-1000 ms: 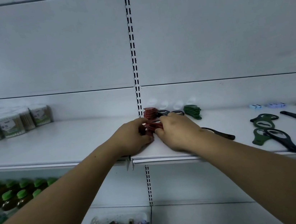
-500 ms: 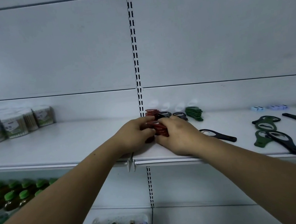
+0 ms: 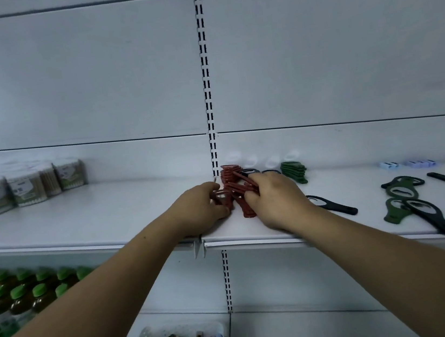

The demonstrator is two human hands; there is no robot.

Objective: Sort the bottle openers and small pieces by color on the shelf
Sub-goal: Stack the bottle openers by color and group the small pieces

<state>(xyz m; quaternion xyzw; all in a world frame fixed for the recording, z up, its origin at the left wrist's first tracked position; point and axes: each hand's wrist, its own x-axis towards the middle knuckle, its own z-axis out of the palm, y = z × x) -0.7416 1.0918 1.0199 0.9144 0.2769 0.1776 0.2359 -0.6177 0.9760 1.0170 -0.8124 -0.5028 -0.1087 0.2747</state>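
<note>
Shelf [image 3: 102, 212]: white racking.
Red openers [image 3: 240, 197]: between both hands, long axes running backward.
Left hand [image 3: 201, 209]: grips them.
Right hand [image 3: 275, 202]: grips them.

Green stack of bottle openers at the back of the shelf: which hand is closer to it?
Right. The right hand sits just in front and left of the green bottle openers, holding red bottle openers; the left hand is farther left, beyond the red ones.

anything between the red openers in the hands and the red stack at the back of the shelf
Nothing visible. The red openers held by the left hand and right hand lie right in front of the red stack; the black openers sit off to its right.
</note>
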